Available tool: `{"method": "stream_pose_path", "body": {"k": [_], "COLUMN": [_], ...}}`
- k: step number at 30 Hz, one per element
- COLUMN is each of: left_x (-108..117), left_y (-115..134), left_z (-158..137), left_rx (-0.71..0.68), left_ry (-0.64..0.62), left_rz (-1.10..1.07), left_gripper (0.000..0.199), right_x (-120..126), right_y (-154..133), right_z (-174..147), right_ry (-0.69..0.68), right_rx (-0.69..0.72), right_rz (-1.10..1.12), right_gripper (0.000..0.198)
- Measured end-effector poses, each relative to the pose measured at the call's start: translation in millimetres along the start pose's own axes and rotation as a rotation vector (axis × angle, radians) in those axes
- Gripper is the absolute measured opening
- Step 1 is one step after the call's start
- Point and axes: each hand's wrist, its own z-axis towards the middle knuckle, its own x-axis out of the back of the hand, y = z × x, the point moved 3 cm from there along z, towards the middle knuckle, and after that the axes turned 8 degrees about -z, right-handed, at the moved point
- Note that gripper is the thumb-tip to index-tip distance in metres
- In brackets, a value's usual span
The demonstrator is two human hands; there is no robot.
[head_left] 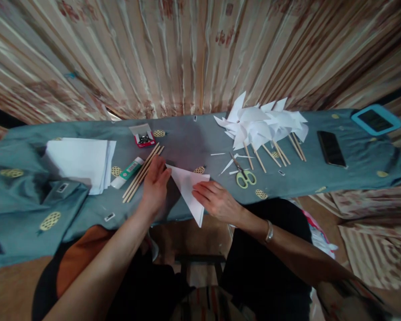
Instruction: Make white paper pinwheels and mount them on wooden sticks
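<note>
Left hand [156, 185] loosely curled, nearly closed, with thumb and forefinger at the upper-left corner of a folded triangle of plain white paper [187, 188]. Right hand [217, 203] half uncurled, fingers together and gently bent, laid over the triangle's right side. With thumbs hard to make out, cannot tell a true pinch from light pressing in either hand. Triangle between the two hands, at the near edge of a bench [185, 136] draped in grey-green cloth with yellow pineapples.

Judging by looks, almost weightless. Probably crisp and springy along the folded edges, floppier towards the sharp tips; easily creased in the wrong place, liable to skid on the cloth. Best held lightly at the corner by the left hand and steadied with flat fingertips on the broad part, beside the right hand. Better not to grip by the narrow lowest point, with bending likely there.

Just left of the left hand, a row of slim pale wooden sticks [143, 172]; past these, a green-and-white plastic tube [128, 171]. Beyond the right hand and to its right, scissors with pale green handles [242, 171]; farther out, a cluster of white paper pinwheels [257, 122].
</note>
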Motion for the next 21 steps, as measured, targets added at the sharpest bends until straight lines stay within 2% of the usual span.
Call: {"method": "stream_pose_path", "body": {"k": [1, 3, 5, 7, 10, 13, 18, 21], "left_x": [4, 6, 5, 5, 6, 9, 12, 11], "left_y": [3, 3, -4, -13, -22, -23, -19, -17], "left_z": [-2, -9, -20, -31, -42, -46, -50, -53], "left_rx": [-0.152, -0.393, -0.509, -0.561, -0.595, -0.601, -0.583, -0.576], "left_ry": [-0.044, -0.236, -0.474, -0.596, -0.654, -0.653, -0.660, -0.689], "left_rz": [0.175, 0.503, 0.695, 0.866, 1.043, 1.143, 1.244, 1.284], "left_gripper": [0.044, 0.038, 0.028, 0.026, 0.031, 0.035, 0.038, 0.034], "right_x": [-1, -4, -5, -5, -2, 3, 4, -2], "right_y": [1, 2, 2, 1, -1, 0, 15, 26], "right_z": [-3, -7, -11, -13, -15, -12, 9, 29], "right_ry": [-0.005, -0.015, -0.016, -0.007, 0.026, 0.048, 0.051, -0.042], "right_rx": [-0.004, -0.009, -0.016, -0.025, -0.025, -0.070, -0.323, -0.476], "right_rz": [0.024, 0.061, 0.081, 0.095, 0.154, 0.306, 0.612, 0.688], "right_gripper": [0.031, 0.034, 0.037, 0.038, 0.036, 0.032, 0.019, 0.021]}}
